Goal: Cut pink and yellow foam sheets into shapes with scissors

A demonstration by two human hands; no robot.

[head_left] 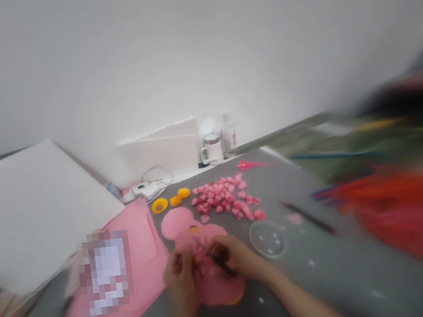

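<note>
In the head view, my left hand (181,275) is closed, its fingers pinching the edge of a pink paper circle (185,238). My right hand (236,256) is closed around what looks like dark-handled scissors (220,263), their thin tips angled up-left over the pink paper. Blur hides the exact contact between the tips and the paper. More round pink sheets (220,288) lie beneath both hands. Behind them are another pink circle (177,223) and a heap of small pink petal-like pieces (218,196).
Yellow rolls (159,205) sit behind the circles. A clear round disc (266,239) and a dark pencil-like stick (309,217) lie to the right. Pink scissors (251,165), a white mug (212,149) and a bottle (228,135) are farther back. Pink sheets (146,285) cover the left side.
</note>
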